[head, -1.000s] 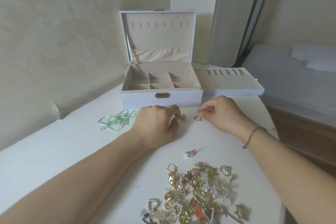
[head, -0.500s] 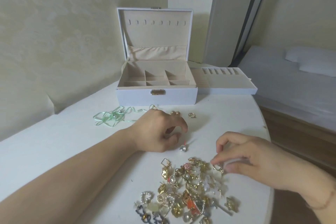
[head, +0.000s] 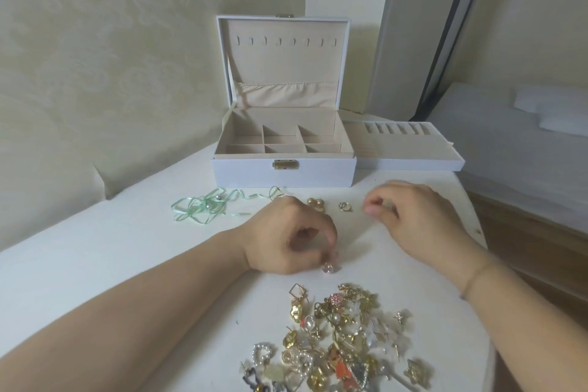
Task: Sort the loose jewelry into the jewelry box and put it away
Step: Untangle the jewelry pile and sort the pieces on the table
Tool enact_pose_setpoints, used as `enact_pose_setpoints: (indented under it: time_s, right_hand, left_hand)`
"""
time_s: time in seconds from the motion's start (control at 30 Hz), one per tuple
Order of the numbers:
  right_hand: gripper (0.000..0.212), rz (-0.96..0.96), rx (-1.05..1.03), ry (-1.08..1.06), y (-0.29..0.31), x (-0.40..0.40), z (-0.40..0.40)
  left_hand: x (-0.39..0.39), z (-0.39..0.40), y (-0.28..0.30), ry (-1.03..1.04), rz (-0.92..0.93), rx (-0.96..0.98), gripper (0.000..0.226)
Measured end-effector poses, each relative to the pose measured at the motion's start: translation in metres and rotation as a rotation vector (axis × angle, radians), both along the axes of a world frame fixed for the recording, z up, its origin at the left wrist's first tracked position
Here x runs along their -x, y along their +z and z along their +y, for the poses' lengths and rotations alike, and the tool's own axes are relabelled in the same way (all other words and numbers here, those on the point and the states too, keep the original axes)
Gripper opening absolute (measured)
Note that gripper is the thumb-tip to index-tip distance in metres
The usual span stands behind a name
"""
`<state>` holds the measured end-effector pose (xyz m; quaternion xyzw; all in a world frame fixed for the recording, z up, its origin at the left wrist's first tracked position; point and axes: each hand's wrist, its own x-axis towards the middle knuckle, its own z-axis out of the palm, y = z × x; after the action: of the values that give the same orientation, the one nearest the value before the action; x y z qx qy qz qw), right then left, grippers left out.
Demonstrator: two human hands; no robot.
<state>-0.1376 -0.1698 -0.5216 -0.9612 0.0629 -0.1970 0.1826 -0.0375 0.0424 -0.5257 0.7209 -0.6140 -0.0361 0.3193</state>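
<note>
Fingers of the left hand (head: pixel 286 237) curl down and pinch a small clear stone piece (head: pixel 328 268) on the white table (head: pixel 95 264). The right hand (head: pixel 410 216) has curled fingers too; whether it holds something, I cannot tell. Beside it lies a gold ring (head: pixel 345 206). The loose jewelry pile (head: pixel 340 340) lies near the person, the open jewelry box (head: pixel 283 173) behind the hands.

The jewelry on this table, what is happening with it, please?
A person is sorting it. The left hand pinches a small clear-stone piece on the table, above the mixed pile. The right hand has its fingers curled near a gold ring; what it holds is unclear. The open jewelry box has empty visible compartments.
</note>
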Motion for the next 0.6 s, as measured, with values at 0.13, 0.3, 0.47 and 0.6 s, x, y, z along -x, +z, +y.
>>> enact_pose_setpoints:
  time_s: [0.13,0.3,0.47,0.6]
  right_hand:
    - [0.009,0.058,0.06,-0.162,-0.007,-0.03,0.008]
    - [0.009,0.034,0.036,-0.135,-0.01,-0.029,0.013]
    - [0.009,-0.044,-0.056,-0.04,0.006,-0.01,0.022]
    - [0.016,0.114,-0.193,0.178,0.023,0.022,0.048]
  left_hand:
    - [-0.006,-0.004,-0.008,0.178,0.193,0.174,0.037]
    - [-0.007,-0.004,-0.008,0.187,0.09,0.181,0.033]
    - [-0.007,-0.005,-0.011,0.206,-0.019,0.212,0.036]
    - [-0.008,0.001,-0.007,0.231,0.035,0.311,0.026]
